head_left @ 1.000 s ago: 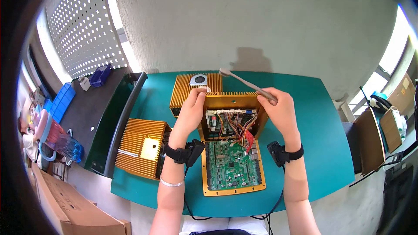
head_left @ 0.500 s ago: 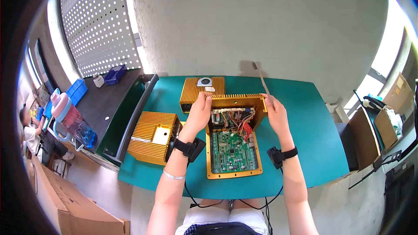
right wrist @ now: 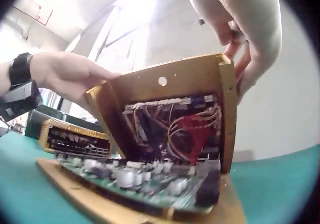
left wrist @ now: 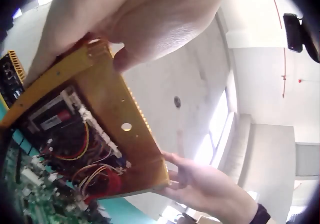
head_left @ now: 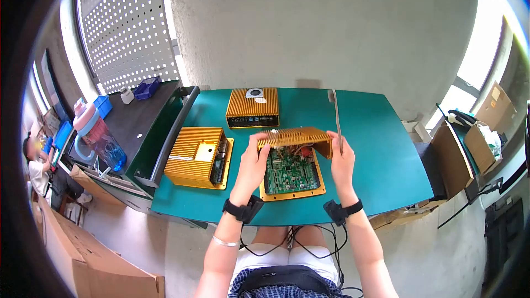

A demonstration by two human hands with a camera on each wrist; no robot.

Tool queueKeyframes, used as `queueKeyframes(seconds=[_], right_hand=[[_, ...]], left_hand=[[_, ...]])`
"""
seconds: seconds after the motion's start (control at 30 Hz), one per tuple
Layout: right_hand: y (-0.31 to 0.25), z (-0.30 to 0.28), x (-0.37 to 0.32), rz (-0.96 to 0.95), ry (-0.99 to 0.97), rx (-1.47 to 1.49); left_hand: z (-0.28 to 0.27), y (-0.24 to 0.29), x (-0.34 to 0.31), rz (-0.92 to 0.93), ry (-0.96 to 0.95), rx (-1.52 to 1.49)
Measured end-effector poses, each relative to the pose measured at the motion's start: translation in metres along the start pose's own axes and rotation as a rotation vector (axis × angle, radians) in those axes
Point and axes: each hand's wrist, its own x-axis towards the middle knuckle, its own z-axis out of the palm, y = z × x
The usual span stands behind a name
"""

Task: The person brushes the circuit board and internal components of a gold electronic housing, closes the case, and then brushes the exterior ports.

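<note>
A gold finned cover is held tilted over a gold base plate that bears a green circuit board. My left hand grips the cover's left corner. At the right corner my right hand grips the cover and also holds a thin brush, its head pointing away from me. Inside the cover, the right wrist view shows bundled wires and a red piece. The cover's inner face also shows in the left wrist view.
A gold finned box sits on the green table at the left, and another box with a round fan stands at the back. A dark side bench holds a bottle and blue bins. Someone sits at the far left.
The cover has tipped toward me and lower over the board, both hands moving with it. The brush now points more straight away from me. The head view has shifted.
</note>
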Motion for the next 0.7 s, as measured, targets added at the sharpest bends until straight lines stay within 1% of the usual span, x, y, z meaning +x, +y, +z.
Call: queueKeyframes(seconds=[0.03, 0.07, 0.13, 0.2, 0.23, 0.3, 0.4, 0.47, 0.5, 0.57, 0.63, 0.7], right_hand=[[-0.008, -0.001, -0.009, 0.055, 0.023, 0.01], [-0.008, -0.003, -0.015, 0.054, 0.024, 0.01], [-0.007, -0.007, -0.026, 0.129, 0.019, 0.079], [-0.002, -0.007, -0.035, 0.142, 0.023, 0.071], [0.0, -0.007, -0.04, 0.165, 0.032, 0.103], [0.003, -0.009, -0.046, 0.194, 0.042, 0.13], [0.007, -0.014, -0.054, 0.232, 0.004, 0.08], [0.019, -0.014, -0.057, 0.264, 0.001, 0.237], [0.023, -0.015, -0.059, 0.267, -0.002, 0.234], [0.028, -0.015, -0.062, 0.33, 0.004, 0.414], [0.032, -0.018, -0.063, 0.356, -0.037, 0.413], [0.034, -0.02, -0.064, 0.384, -0.073, 0.407]], left_hand=[[-0.001, -0.001, -0.007, -0.022, -0.018, 0.034], [-0.002, -0.002, -0.013, -0.045, -0.036, 0.067], [-0.004, -0.005, -0.024, -0.012, -0.024, 0.016], [-0.009, -0.006, -0.034, 0.066, -0.047, 0.085], [-0.011, 0.005, -0.039, -0.089, -0.099, 0.007], [-0.009, -0.003, -0.048, -0.077, -0.101, 0.004], [-0.004, -0.016, -0.058, -0.064, -0.11, -0.059], [-0.003, -0.02, -0.062, -0.079, -0.126, -0.113], [-0.003, -0.021, -0.063, -0.059, -0.132, -0.099], [-0.005, -0.016, -0.065, -0.085, -0.147, -0.087], [-0.005, -0.016, -0.067, -0.11, -0.163, -0.074], [-0.004, -0.022, -0.069, -0.055, -0.172, -0.039]])
